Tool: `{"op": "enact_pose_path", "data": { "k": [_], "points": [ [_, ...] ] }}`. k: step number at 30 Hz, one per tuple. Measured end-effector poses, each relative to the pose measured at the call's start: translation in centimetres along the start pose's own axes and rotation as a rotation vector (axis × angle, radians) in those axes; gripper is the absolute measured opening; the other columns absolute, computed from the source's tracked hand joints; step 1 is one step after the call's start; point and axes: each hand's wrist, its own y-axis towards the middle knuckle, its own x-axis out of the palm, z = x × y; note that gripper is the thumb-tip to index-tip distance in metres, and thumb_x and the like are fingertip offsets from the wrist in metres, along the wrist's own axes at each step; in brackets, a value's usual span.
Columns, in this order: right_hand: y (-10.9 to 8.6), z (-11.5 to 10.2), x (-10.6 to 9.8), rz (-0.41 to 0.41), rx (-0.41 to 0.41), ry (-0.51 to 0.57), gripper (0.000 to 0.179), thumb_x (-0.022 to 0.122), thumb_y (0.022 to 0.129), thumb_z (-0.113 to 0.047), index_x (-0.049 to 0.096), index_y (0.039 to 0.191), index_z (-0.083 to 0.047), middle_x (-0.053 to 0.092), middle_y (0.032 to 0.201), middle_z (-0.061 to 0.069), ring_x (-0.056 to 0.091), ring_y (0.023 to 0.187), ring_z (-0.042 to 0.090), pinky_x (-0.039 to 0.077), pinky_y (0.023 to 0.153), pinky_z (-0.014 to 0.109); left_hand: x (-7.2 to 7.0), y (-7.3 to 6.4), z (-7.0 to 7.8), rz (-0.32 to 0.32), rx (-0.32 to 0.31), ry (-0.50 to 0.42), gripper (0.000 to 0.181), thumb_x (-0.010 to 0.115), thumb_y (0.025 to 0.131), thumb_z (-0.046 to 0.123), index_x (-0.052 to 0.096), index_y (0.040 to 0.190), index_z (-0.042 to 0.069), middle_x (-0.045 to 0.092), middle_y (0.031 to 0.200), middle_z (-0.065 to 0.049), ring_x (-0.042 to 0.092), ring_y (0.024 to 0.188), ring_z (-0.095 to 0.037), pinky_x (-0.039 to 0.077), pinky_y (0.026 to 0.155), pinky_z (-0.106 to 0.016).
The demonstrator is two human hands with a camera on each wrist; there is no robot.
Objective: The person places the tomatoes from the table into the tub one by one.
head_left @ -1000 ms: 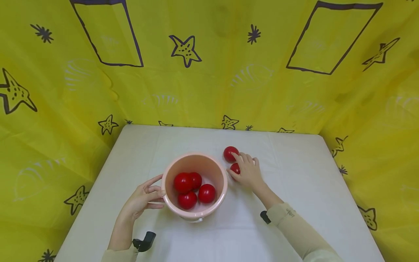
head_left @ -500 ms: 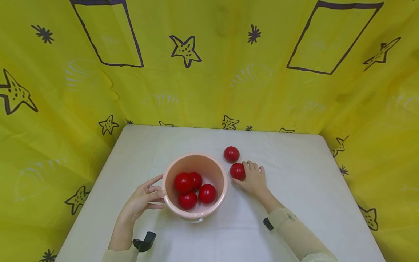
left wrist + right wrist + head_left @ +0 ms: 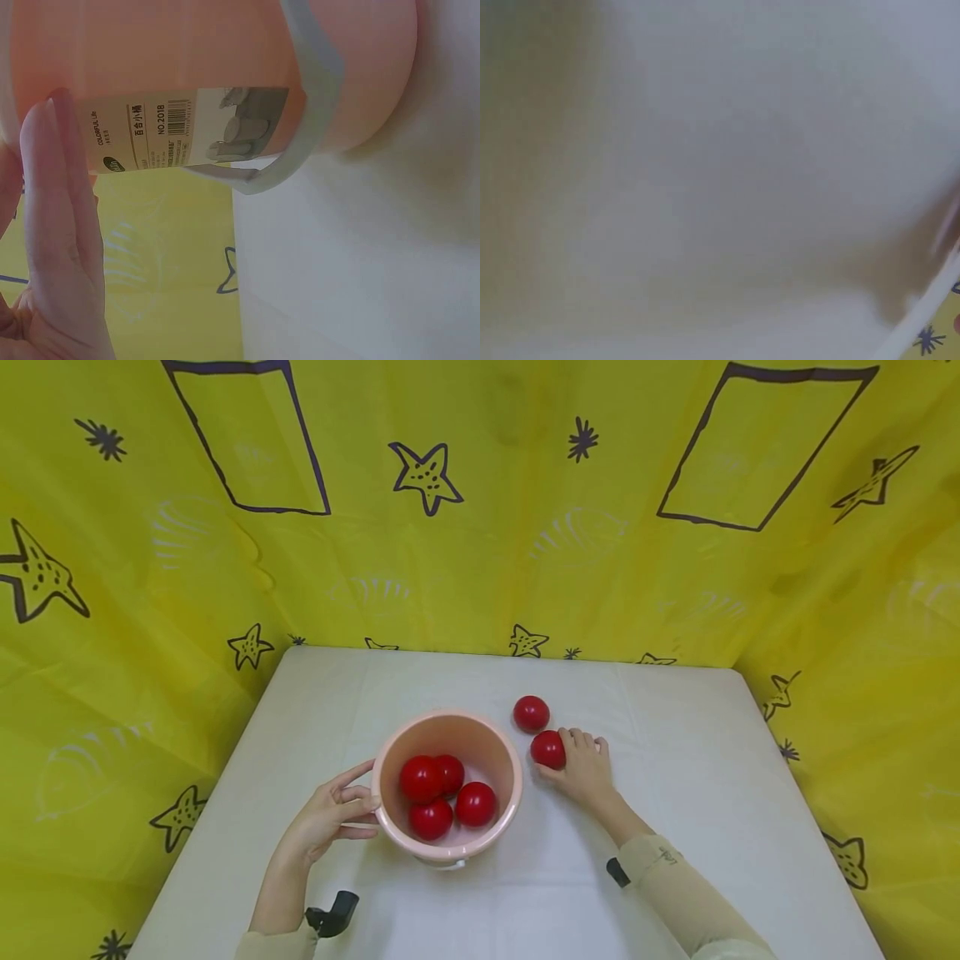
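Note:
A pink bucket [image 3: 486, 745] stands upright in the head view, with several red balls [image 3: 431, 819] at its bottom. My left hand [image 3: 318, 818] holds its left side, thumb at the rim and fingers along the outer wall. The left wrist view shows those fingers [image 3: 56, 202] against the bucket beside its paper label [image 3: 161, 135]. To the bucket's right, my right hand [image 3: 587, 775] grips a red ball [image 3: 547, 749] from its right side, thumb at the near side. Just beyond lies another red ball [image 3: 531, 714].
A white cloth covers the table [image 3: 660, 760]. Yellow curtains [image 3: 487, 552] with star drawings enclose its back and sides. The bucket's pale handle [image 3: 322, 97] hangs down its outer wall. The right wrist view is mostly blurred white cloth.
My right hand has drawn back from the farther ball and shifted slightly right, now round the nearer ball, which also moved a little right. The left hand and bucket have stayed put.

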Motion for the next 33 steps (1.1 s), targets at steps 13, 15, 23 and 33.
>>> {"op": "enact_pose_path", "data": {
  "k": [13, 15, 23, 33],
  "points": [
    [2.0, -3.1, -7.0, 0.184, -0.160, 0.015, 0.076, 0.071, 0.068, -0.048, 0.046, 0.125, -0.005, 0.050, 0.122, 0.017, 0.043, 0.113, 0.031, 0.030, 0.097, 0.055, 0.0, 0.0, 0.0, -0.009, 0.002, -0.001, 0.069, 0.061, 0.086, 0.009, 0.023, 0.143, 0.002, 0.066, 0.084, 0.000, 0.068, 0.079, -0.021, 0.056, 0.068, -0.040],
    [2.1, -3.9, -8.2, 0.222, -0.212, 0.023, 0.075, 0.073, 0.067, -0.047, 0.047, 0.124, -0.006, 0.051, 0.121, 0.016, 0.043, 0.113, 0.030, 0.031, 0.097, 0.054, 0.0, 0.0, 0.0, -0.009, 0.002, -0.002, 0.069, 0.062, 0.086, 0.009, 0.024, 0.143, 0.002, 0.066, 0.084, 0.000, 0.068, 0.079, -0.021, 0.056, 0.068, -0.040],
    [1.9, -7.7, -10.3, 0.260, -0.490, 0.008, 0.073, 0.071, 0.065, -0.052, 0.051, 0.120, -0.009, 0.054, 0.115, 0.011, 0.046, 0.109, 0.026, 0.037, 0.091, 0.048, 0.0, 0.0, 0.1, -0.009, 0.004, 0.002, 0.069, 0.061, 0.086, 0.010, 0.024, 0.143, 0.002, 0.066, 0.085, 0.000, 0.068, 0.079, -0.021, 0.056, 0.069, -0.040],
    [1.4, -11.4, -8.9, 0.004, -0.899, -0.085, 0.072, 0.064, 0.070, -0.056, 0.051, 0.128, -0.014, 0.051, 0.124, 0.004, 0.044, 0.115, 0.020, 0.035, 0.100, 0.044, -0.1, -0.1, 0.0, -0.004, 0.003, 0.013, 0.068, 0.061, 0.087, 0.010, 0.024, 0.143, 0.003, 0.067, 0.087, -0.002, 0.068, 0.080, -0.022, 0.056, 0.069, -0.040]
  ]
}}
